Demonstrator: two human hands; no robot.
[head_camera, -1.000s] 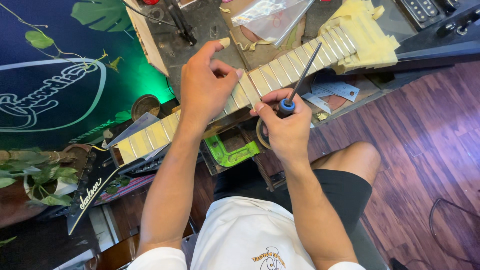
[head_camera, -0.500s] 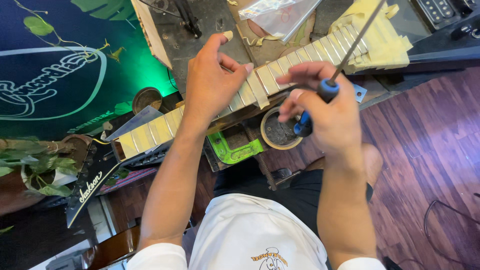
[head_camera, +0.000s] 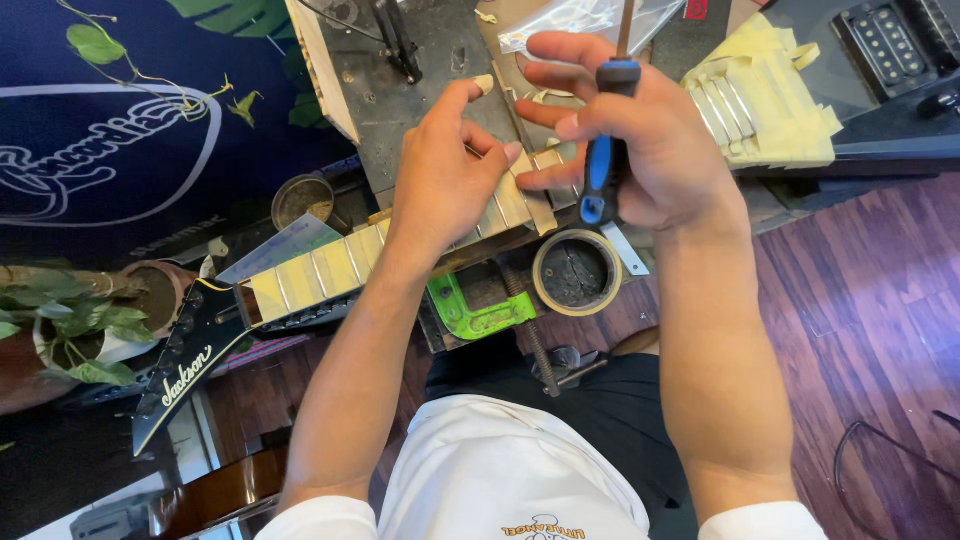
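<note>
Potted plant (head_camera: 70, 335), tape roll (head_camera: 577, 272), green clamp (head_camera: 480, 312).

A guitar neck (head_camera: 330, 268) is lying slanted across the workbench (head_camera: 420, 90), its pale taped fretboard facing up and thin metal frets crossing it at even gaps. Its black pointed headstock (head_camera: 185, 365) is hanging off the workbench's near-left side, while its far end, wrapped in cream masking tape (head_camera: 770, 110), is running toward the workbench's right side. A tool with a blue-and-black handle (head_camera: 600, 165) is standing nearly upright just above the neck's middle, its thin dark metal shaft (head_camera: 625, 25) pointing away over the workbench.
</note>
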